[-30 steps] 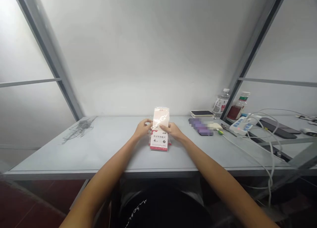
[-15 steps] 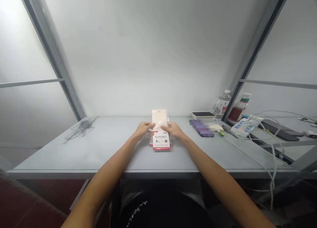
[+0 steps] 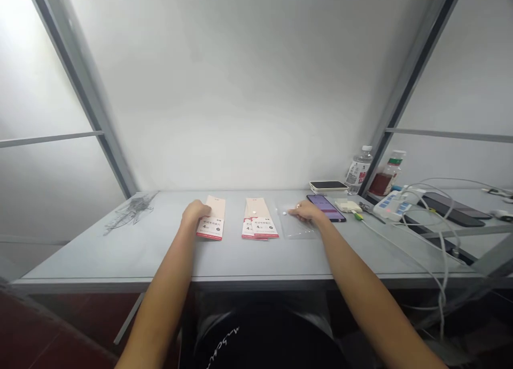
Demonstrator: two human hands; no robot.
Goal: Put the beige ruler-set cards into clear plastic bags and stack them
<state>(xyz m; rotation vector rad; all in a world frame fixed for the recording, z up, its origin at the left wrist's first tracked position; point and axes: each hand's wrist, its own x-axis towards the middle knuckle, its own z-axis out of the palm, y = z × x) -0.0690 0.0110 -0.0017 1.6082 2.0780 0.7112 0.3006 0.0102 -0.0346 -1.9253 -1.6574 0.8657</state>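
My left hand (image 3: 195,212) rests on a pink-and-white card packet (image 3: 212,224) lying flat on the grey table (image 3: 160,251), fingers closed over its left edge. A small stack of the same packets (image 3: 259,225) lies in the middle, between my hands. Out to the right, my right hand (image 3: 306,212) presses on a clear plastic sleeve (image 3: 295,227) that lies flat on the table, fingers together.
A dark phone (image 3: 325,207) lies just beyond my right hand. Further right are a white box (image 3: 327,186), two bottles (image 3: 358,171), a power strip (image 3: 390,204) and trailing white cables (image 3: 433,251). A tangle of thin wire (image 3: 128,211) sits at the far left.
Both hands held one packet upright over the stack. Now they have parted: the left has carried a packet left onto the table, the right has laid a clear sleeve down to the right.
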